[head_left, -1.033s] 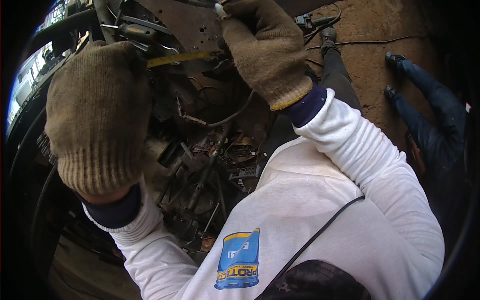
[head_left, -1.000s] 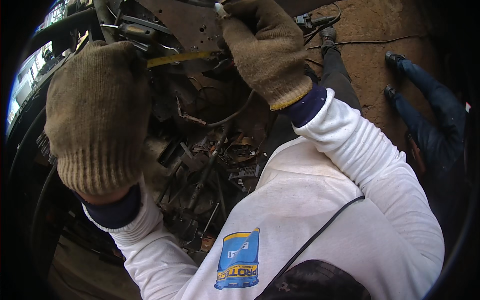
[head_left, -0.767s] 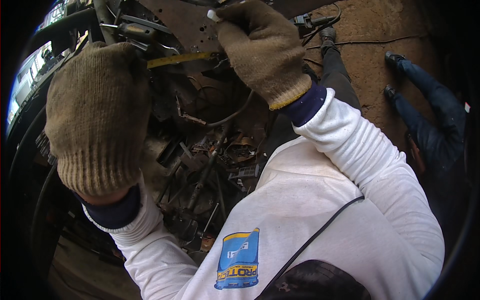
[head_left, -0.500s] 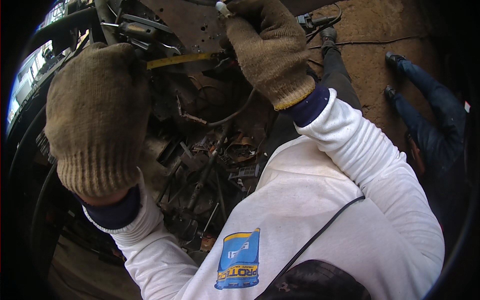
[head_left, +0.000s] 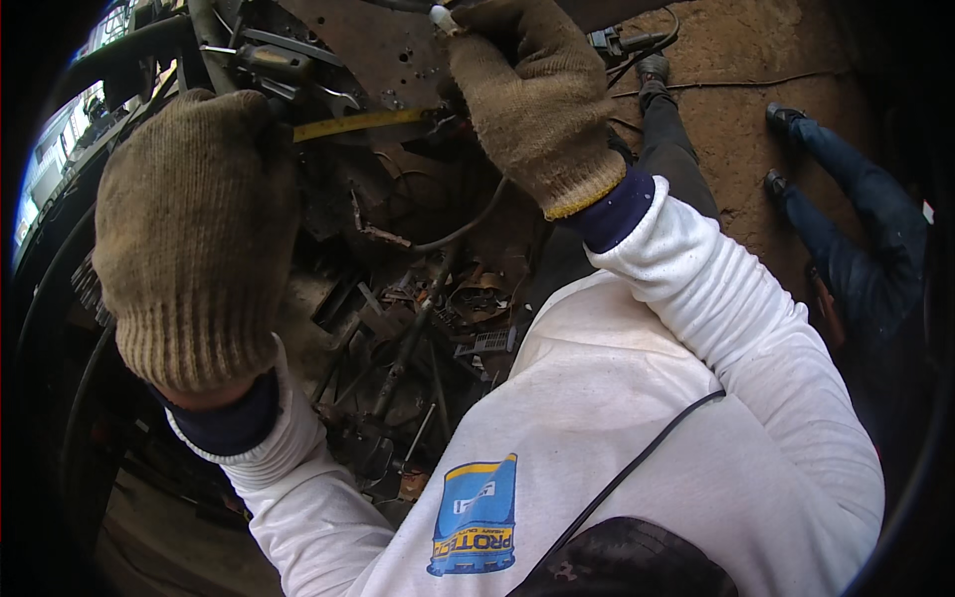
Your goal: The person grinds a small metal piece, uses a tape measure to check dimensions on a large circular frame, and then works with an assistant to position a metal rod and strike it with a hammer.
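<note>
Both my hands wear brown knitted gloves over white sleeves. My left hand [head_left: 194, 234] is raised close to the camera, its back toward me and its fingers curled over a dark metal part at the upper left; what it grips is hidden. My right hand [head_left: 532, 95] is up at the top centre, closed around a small white-tipped tool [head_left: 440, 17] held against a rusty metal plate [head_left: 383, 50]. A yellow tape measure strip [head_left: 363, 122] runs between the two hands. Below them lies a tangle of dirty engine parts [head_left: 418, 318].
A black hose [head_left: 129, 50] curves along the upper left. A thin cable [head_left: 468, 224] hangs under my right hand. At the right a person in dark blue trousers and dark shoes [head_left: 846, 219] stands on brown dirt ground [head_left: 736, 80]. A black cord [head_left: 637, 468] crosses my white shirt.
My right hand with the white-tipped tool has shifted slightly back and forth near the top edge. My left hand has stayed in place.
</note>
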{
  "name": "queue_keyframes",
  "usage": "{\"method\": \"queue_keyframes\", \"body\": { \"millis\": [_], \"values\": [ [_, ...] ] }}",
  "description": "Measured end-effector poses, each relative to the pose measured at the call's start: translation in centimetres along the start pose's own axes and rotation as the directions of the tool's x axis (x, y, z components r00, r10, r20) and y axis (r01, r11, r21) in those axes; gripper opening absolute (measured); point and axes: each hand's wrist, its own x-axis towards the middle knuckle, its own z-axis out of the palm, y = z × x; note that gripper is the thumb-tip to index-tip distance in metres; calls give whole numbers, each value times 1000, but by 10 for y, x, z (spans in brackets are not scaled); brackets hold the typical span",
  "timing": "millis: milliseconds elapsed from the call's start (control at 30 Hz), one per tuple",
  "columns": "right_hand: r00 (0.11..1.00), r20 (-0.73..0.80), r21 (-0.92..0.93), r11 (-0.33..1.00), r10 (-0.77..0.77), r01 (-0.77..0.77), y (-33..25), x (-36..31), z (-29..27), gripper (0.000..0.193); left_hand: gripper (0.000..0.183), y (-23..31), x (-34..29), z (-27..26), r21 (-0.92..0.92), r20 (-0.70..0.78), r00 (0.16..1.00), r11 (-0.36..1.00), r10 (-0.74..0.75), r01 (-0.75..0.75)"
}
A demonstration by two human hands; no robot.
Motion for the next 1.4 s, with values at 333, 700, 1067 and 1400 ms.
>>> {"method": "queue_keyframes", "body": {
  "millis": [333,700,1067,1400],
  "values": [
    [998,55,-30,1000,-7,9,-1,-1,1,12,18,5,-2,-5,0,77,994,997,-76,76],
    [993,76,89,993,-90,83,16,-2,1,11,14,-5,-7,-5,51,71,997,999,-21,18],
    [982,146,-80,988,-117,130,16,4,-5,14,16,0,4,-3,4,73,997,1000,-18,18],
    [989,-3,89,985,-148,148,15,3,5,12,14,-6,1,7,86,12,999,995,47,-48]
  ]
}}
